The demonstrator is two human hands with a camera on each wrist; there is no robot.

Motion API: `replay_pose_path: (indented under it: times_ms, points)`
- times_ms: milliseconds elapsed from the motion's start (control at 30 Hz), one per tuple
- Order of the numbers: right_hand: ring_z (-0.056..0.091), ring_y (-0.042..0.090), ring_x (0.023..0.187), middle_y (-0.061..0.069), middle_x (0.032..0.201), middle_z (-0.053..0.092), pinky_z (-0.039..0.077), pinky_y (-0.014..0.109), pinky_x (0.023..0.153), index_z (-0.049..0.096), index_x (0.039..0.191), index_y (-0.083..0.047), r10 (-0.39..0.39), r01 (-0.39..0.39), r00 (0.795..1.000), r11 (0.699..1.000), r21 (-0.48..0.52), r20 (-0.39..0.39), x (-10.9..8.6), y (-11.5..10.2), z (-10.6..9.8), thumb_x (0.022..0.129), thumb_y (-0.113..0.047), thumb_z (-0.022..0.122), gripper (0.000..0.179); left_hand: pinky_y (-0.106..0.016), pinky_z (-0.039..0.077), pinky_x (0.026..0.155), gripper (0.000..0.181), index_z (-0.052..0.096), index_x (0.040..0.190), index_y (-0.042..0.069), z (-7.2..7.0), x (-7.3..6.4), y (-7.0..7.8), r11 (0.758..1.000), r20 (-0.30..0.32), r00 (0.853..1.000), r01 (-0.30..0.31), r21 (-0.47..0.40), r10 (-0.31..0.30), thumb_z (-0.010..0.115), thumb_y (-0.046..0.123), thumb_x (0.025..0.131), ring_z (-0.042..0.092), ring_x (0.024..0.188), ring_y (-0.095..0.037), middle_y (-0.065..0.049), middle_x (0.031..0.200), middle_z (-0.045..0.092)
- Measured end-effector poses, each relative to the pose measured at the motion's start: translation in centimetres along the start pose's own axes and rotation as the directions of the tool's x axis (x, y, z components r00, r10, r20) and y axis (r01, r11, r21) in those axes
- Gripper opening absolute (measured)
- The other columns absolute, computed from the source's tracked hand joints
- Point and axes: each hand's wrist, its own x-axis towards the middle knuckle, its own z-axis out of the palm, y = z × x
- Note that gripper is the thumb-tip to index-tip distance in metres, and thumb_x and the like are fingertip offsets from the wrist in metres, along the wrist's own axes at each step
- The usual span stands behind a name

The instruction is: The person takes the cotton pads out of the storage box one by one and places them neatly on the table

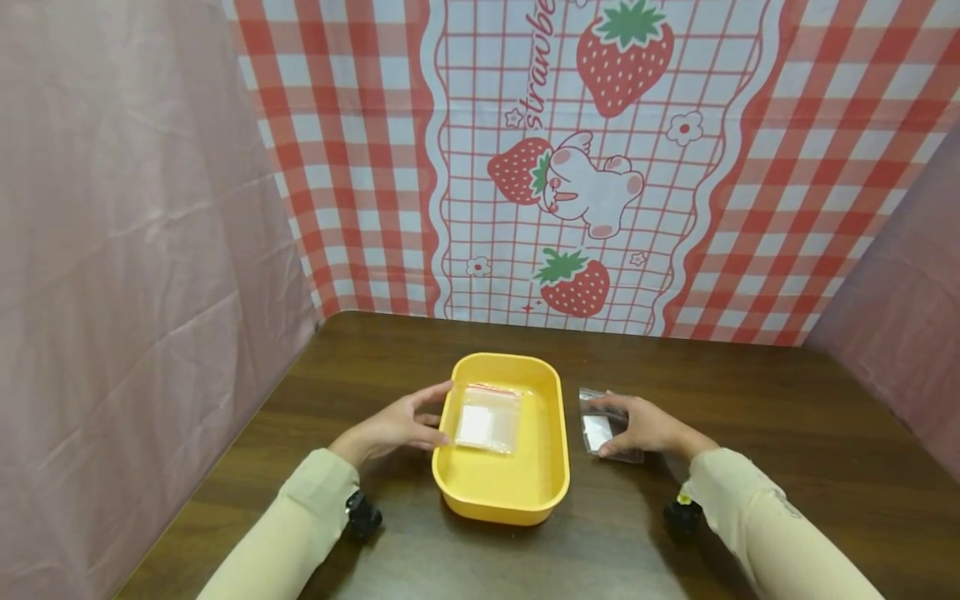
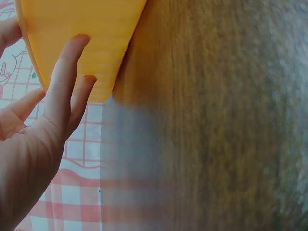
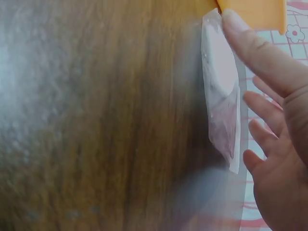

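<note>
Touching the yellow bin (image 1: 498, 511) with my left hand (image 1: 393, 423), fingers spread, holding nothing. Clear bag (image 1: 597, 432) right of it, under my nearer right hand (image 1: 648, 427), fingers curved; can't tell if pinched.

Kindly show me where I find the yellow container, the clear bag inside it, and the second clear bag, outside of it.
Yellow container (image 1: 517, 478), head view: on its bare floor.
Clear bag inside (image 1: 482, 423), head view: on its white part.
Second clear bag (image 3: 222, 77), right wrist view: on its white part.
</note>
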Motion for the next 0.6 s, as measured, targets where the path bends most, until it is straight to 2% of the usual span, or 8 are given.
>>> replay_pose_path:
  times_ms: [133, 300, 433, 600]
  points:
    - [0.041, 0.043, 0.121, 0.023, 0.13, 0.05, 0.035, 0.06, 0.096, 0.051, 0.131, 0.001, 0.034, -0.033, 0.997, 0.999, 0.008, -0.071, 0.0, -0.3, 0.1, 0.069, -0.034, 0.082, 0.077, -0.04, 0.053, 0.08, 0.085, 0.021, 0.149, 0.009, 0.0, 0.0, 0.0, 1.0, -0.004, 1.0, 0.002, -0.002, -0.002, 0.069, -0.004, 0.08, 0.048, 0.116, -0.035, -0.022, 0.146, 0.024]
    - [0.044, 0.043, 0.119, 0.024, 0.128, 0.051, 0.038, 0.058, 0.094, 0.05, 0.129, 0.006, 0.007, 0.006, 0.986, 0.997, 0.077, -0.166, 0.1, -0.8, 0.4, 0.072, -0.025, 0.081, 0.072, -0.04, 0.053, 0.08, 0.085, 0.021, 0.149, 0.009, 0.0, -0.1, 0.0, 1.0, -0.005, 1.0, 0.001, -0.005, -0.001, 0.068, -0.005, 0.08, 0.048, 0.117, -0.036, -0.021, 0.146, 0.023]
    - [0.046, 0.043, 0.117, 0.026, 0.127, 0.05, 0.041, 0.054, 0.094, 0.049, 0.128, 0.009, 0.02, 0.013, 0.972, 0.99, 0.14, -0.233, 0.3, -1.2, 0.6, 0.073, -0.02, 0.081, 0.069, -0.04, 0.053, 0.08, 0.085, 0.02, 0.149, 0.009, 0.0, -0.1, 0.0, 1.0, -0.002, 1.0, -0.001, -0.006, 0.001, 0.068, -0.004, 0.08, 0.048, 0.117, -0.036, -0.021, 0.146, 0.022]
    - [0.049, 0.042, 0.113, 0.026, 0.126, 0.052, 0.043, 0.052, 0.092, 0.05, 0.128, 0.006, 0.088, -0.023, 0.948, 0.978, 0.208, -0.307, 0.4, -1.7, 0.7, 0.074, -0.02, 0.08, 0.067, -0.04, 0.053, 0.08, 0.085, 0.02, 0.149, 0.009, 0.1, -0.1, 0.0, 1.0, 0.003, 1.0, -0.005, -0.003, 0.005, 0.069, -0.004, 0.08, 0.048, 0.117, -0.036, -0.021, 0.146, 0.022]
